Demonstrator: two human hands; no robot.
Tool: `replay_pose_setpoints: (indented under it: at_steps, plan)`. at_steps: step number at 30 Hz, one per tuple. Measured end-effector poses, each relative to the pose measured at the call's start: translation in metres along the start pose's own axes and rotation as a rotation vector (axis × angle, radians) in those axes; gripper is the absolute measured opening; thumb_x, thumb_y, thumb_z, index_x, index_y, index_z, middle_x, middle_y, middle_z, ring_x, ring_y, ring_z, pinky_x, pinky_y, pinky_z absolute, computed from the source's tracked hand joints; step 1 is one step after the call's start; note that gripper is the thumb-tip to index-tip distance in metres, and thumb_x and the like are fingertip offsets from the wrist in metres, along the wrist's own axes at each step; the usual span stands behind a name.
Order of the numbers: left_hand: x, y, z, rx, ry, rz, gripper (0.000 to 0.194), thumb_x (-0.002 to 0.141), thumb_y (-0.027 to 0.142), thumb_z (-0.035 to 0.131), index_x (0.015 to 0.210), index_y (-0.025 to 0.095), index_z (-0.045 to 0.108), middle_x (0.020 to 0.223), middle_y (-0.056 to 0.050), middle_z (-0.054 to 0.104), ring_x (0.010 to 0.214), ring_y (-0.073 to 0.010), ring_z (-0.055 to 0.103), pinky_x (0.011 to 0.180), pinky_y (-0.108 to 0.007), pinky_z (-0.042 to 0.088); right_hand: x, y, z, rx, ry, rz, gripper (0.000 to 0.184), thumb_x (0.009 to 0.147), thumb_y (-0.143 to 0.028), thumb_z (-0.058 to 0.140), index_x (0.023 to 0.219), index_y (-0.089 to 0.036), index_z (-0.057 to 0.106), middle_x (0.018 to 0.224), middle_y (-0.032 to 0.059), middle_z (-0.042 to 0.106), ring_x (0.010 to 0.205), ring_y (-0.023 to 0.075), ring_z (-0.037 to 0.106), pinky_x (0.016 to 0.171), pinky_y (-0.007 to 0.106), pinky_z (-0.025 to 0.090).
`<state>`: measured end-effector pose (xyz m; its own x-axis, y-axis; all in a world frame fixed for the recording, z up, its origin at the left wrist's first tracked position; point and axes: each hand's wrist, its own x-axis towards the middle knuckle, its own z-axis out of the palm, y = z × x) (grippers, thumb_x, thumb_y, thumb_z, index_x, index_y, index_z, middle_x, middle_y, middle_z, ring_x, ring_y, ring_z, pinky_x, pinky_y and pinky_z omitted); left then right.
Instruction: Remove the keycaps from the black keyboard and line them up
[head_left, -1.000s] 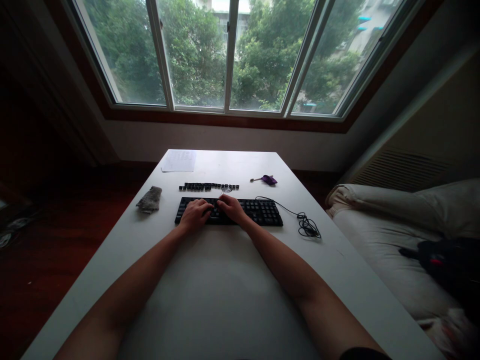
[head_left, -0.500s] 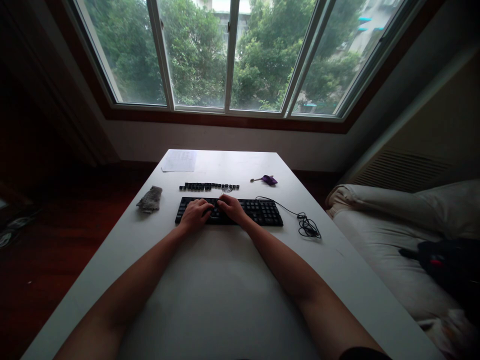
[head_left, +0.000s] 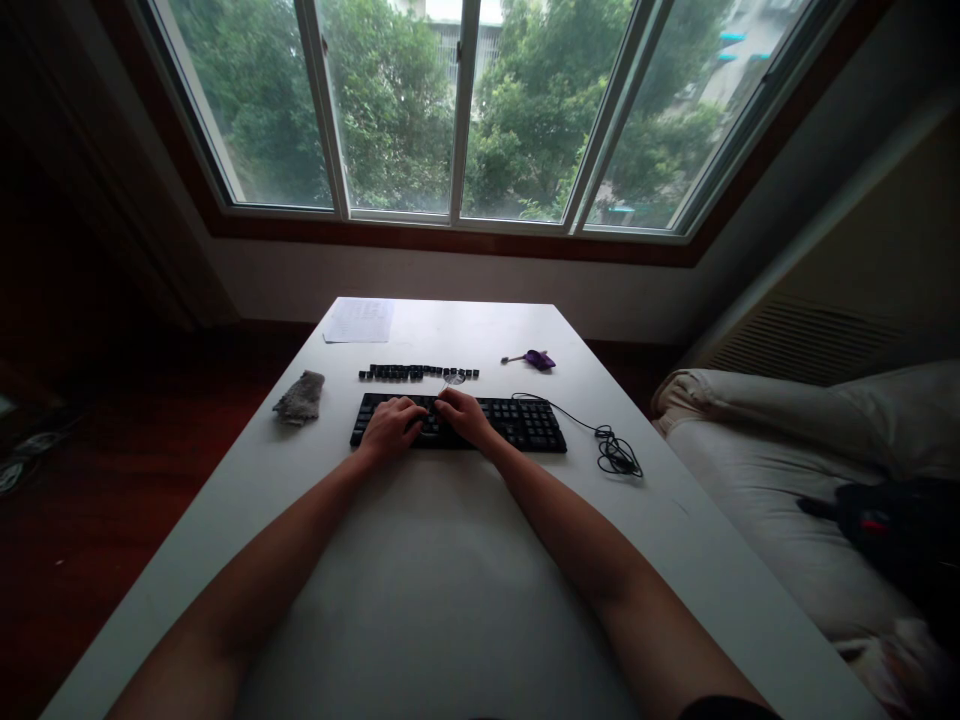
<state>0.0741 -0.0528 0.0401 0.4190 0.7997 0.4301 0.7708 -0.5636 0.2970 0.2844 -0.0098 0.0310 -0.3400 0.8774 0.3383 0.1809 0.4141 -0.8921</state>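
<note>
A black keyboard [head_left: 525,425] lies across the white table in front of me, its keys partly hidden by my hands. My left hand [head_left: 390,425] rests on its left part, fingers lying over the keys and thumb apart from them. Beside it, over the middle of the keyboard, my right hand [head_left: 461,415] is closed in a pinch. A thin pale tool [head_left: 445,388] sticks out from those fingers; its kind is too small to make out. Just behind the keyboard, loose black keycaps [head_left: 396,373] lie in rows, with a round clear object [head_left: 454,379] near their right end.
A grey cloth [head_left: 300,398] lies left of the keyboard. The coiled black cable [head_left: 619,455] is at its right. Farther back are a purple object with a brush-like stick [head_left: 538,360] and a sheet of paper [head_left: 358,321]. A sofa [head_left: 780,440] stands to the right.
</note>
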Motion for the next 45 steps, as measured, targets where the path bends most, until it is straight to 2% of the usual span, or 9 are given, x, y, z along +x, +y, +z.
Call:
replay_pose_setpoints:
  at_steps: [28, 45]
  plan:
    - [0.0007, 0.0016, -0.001, -0.009, -0.004, -0.008, 0.025, 0.092, 0.028, 0.058, 0.115, 0.027, 0.069, 0.107, -0.006, 0.065, 0.101, -0.0247, 0.057, 0.09, -0.041, 0.042, -0.0011, -0.0043, -0.0002, -0.028, -0.005, 0.034, 0.027, 0.088, -0.047, 0.057, 0.084, -0.02, 0.061, 0.066, -0.0007, 0.063, 0.063, 0.0159, 0.057, 0.063, 0.027, 0.044]
    - [0.0003, 0.0017, -0.0009, -0.012, 0.005, -0.011, 0.025, 0.091, 0.028, 0.059, 0.115, 0.026, 0.069, 0.107, -0.006, 0.066, 0.102, -0.0251, 0.057, 0.091, -0.042, 0.042, -0.0029, -0.0066, -0.001, -0.122, -0.007, -0.02, 0.025, 0.09, -0.043, 0.054, 0.081, -0.02, 0.06, 0.067, -0.0012, 0.063, 0.063, 0.015, 0.055, 0.064, 0.026, 0.043]
